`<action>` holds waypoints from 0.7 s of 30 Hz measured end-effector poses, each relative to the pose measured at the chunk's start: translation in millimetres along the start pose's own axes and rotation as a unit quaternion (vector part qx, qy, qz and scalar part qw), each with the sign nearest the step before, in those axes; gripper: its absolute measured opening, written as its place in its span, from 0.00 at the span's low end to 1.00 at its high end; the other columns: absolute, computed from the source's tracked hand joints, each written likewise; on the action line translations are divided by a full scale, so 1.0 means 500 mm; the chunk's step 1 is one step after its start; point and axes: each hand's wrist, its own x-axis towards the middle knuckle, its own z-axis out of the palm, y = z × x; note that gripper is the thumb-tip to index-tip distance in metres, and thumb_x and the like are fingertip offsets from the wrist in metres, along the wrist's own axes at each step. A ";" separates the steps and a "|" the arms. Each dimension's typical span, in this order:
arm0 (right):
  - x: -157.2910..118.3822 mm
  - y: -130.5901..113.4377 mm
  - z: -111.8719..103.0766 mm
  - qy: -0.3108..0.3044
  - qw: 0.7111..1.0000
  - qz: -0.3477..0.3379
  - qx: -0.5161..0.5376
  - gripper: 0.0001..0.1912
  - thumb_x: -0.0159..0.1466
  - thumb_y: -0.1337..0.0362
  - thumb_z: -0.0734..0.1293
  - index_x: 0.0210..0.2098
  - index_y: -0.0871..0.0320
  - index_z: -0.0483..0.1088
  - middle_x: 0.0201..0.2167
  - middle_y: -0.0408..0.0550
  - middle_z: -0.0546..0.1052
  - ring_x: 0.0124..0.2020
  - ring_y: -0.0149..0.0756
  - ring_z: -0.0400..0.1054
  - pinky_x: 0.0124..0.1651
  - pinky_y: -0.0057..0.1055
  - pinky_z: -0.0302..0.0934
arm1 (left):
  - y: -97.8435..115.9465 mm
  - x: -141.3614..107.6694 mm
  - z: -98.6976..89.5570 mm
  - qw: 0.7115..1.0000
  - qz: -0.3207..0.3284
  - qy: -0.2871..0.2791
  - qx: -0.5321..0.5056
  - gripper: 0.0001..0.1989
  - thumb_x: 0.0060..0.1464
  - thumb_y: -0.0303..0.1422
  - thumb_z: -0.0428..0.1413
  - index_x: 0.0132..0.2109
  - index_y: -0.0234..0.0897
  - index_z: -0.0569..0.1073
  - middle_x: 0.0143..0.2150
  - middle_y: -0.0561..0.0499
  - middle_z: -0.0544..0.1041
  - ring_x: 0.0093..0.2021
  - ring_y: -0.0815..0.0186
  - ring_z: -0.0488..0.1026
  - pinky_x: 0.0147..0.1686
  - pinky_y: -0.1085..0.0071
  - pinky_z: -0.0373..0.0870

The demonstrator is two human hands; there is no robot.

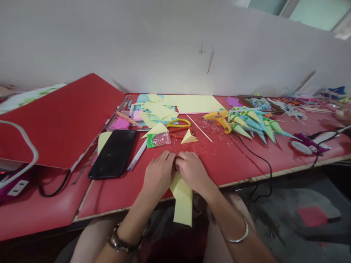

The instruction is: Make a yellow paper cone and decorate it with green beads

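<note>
A strip of pale yellow paper point(184, 202) hangs down past the table's front edge, its upper end between my two hands. My left hand point(161, 168) and my right hand point(192, 170) meet over it, fingers curled and closed on the paper. The fingertips hide its top end. Just beyond my hands lie a small folded yellow paper piece point(189, 137) and a clear packet with a green end point(159, 139). Scissors with yellow and red handles point(178, 123) rest behind them.
A black phone point(113, 154) and a pen point(137, 155) lie left of my hands. Yellow paper sheets point(193, 104) are at the back. To the right are a yellow glue gun point(219, 118), its cable, and several blue-and-yellow paper cones point(253, 124). A red board point(60, 124) stands left.
</note>
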 end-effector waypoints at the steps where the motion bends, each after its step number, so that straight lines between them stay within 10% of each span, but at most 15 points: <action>1: 0.001 0.001 0.002 -0.012 1.000 0.004 -0.017 0.13 0.60 0.74 0.56 0.23 0.58 0.66 0.27 0.46 0.68 0.32 0.36 0.60 0.38 0.33 0.51 | 0.004 -0.001 0.001 1.000 0.007 -0.019 0.022 0.08 0.54 0.24 0.47 0.38 0.35 0.69 0.34 0.48 0.71 0.30 0.62 0.70 0.28 0.69 0.61; 8: -0.022 -0.003 -0.032 0.023 0.992 0.062 0.110 0.05 0.59 0.64 0.60 0.33 0.57 0.65 0.34 0.46 0.69 0.38 0.36 0.62 0.42 0.32 0.55 | 0.013 -0.003 -0.016 0.995 0.012 -0.078 0.069 0.09 0.56 0.25 0.44 0.39 0.36 0.68 0.32 0.49 0.70 0.30 0.61 0.71 0.23 0.70 0.60; 17: -0.035 0.002 -0.069 -0.077 0.984 0.071 0.144 0.20 0.58 0.57 0.63 0.49 0.52 0.63 0.41 0.46 0.72 0.41 0.37 0.66 0.44 0.34 0.54 | 0.007 0.001 -0.024 0.990 -0.057 -0.050 0.120 0.11 0.57 0.26 0.43 0.40 0.34 0.69 0.34 0.46 0.72 0.33 0.57 0.73 0.25 0.68 0.64; 21: -0.031 -0.010 -0.067 -0.079 0.985 0.077 0.134 0.15 0.55 0.53 0.65 0.39 0.54 0.67 0.32 0.43 0.72 0.36 0.35 0.66 0.42 0.34 0.52 | 0.006 -0.001 -0.025 0.990 -0.056 -0.048 0.122 0.11 0.56 0.24 0.45 0.42 0.34 0.69 0.36 0.46 0.73 0.33 0.57 0.74 0.27 0.67 0.64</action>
